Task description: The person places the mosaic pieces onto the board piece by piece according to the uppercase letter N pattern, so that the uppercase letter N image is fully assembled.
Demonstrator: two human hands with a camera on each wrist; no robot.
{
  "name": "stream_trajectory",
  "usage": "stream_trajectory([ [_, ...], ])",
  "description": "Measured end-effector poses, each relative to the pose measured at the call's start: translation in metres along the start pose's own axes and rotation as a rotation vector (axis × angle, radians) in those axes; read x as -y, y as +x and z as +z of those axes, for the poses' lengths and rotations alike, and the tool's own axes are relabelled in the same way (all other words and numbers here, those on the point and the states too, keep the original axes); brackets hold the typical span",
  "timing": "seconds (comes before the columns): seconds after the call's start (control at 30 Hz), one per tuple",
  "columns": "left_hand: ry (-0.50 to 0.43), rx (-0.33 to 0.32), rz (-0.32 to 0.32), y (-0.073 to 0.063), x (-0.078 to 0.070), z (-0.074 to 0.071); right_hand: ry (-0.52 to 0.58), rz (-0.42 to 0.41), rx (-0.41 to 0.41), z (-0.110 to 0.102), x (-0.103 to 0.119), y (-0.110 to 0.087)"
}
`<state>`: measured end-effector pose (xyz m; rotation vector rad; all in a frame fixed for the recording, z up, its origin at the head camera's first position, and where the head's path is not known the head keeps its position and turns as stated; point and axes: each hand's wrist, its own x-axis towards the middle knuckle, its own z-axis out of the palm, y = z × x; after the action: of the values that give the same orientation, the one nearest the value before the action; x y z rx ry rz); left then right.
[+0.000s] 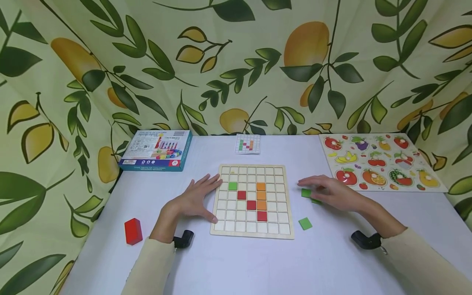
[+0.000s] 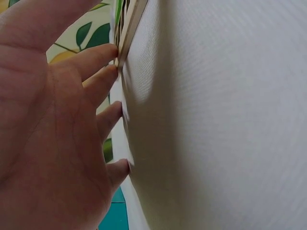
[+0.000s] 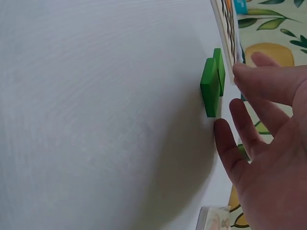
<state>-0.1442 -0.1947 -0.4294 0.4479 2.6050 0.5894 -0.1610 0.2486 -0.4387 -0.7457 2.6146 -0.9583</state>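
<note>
A wooden grid board (image 1: pixel 254 236) lies flat on the table. In its cells sit a green tile (image 1: pixel 232 186), a diagonal of red tiles (image 1: pixel 251 205) and an upright column of orange tiles (image 1: pixel 261 196). My left hand (image 1: pixel 193 198) spreads along the board's left edge, thumb and fingertips at the rim; the left wrist view shows its fingers (image 2: pixel 98 86) extended. To the right of the board, my right hand (image 1: pixel 332 192) hovers over loose green tiles (image 1: pixel 306 192), partly covering them, its fingers loosely bent. Another green tile (image 1: pixel 305 223) lies nearer me.
Behind the board lies a small pattern card (image 1: pixel 247 144). A teal-edged box (image 1: pixel 156 150) is at the back left, a fruit puzzle board (image 1: pixel 383 162) at the back right. On the left stands a red block (image 1: pixel 133 231). A patterned curtain (image 1: pixel 236 73) hangs behind the table.
</note>
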Motion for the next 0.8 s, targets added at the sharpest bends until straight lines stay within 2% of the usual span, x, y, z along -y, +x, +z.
stream_trajectory([
  [0.4, -0.002, -0.002, 0.003, -0.0001, -0.0003, -0.0005, 0.030, -0.046, 0.042, 0.0027, -0.0053, 0.0029],
  [0.8, -0.002, -0.004, 0.004, -0.0002, 0.0005, 0.0005, 0.077, -0.001, 0.016, 0.0044, -0.0064, 0.0054],
])
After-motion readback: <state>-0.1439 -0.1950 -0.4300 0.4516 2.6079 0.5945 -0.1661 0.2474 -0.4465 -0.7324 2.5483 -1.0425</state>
